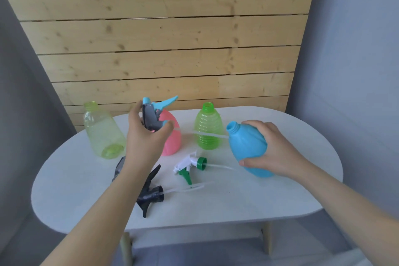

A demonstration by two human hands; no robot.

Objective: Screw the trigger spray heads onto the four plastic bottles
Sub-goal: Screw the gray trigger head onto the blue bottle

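Blue bottle [248, 147] tilted, neck open, no spray head.

White oval table [237, 207] before a pine plank wall [164, 34]

Across the far half of the surface [237, 201] you have three bottles standing in a row: one at centre left [103, 134], one in the middle [172, 138] behind your left hand [144, 136], one just right of centre [208, 127]. Your right hand [274, 149] holds a fourth bottle [248, 147] tilted at right. Two spray heads lie nearer you: one lower centre [151, 194], another [190, 165] between it and the row.
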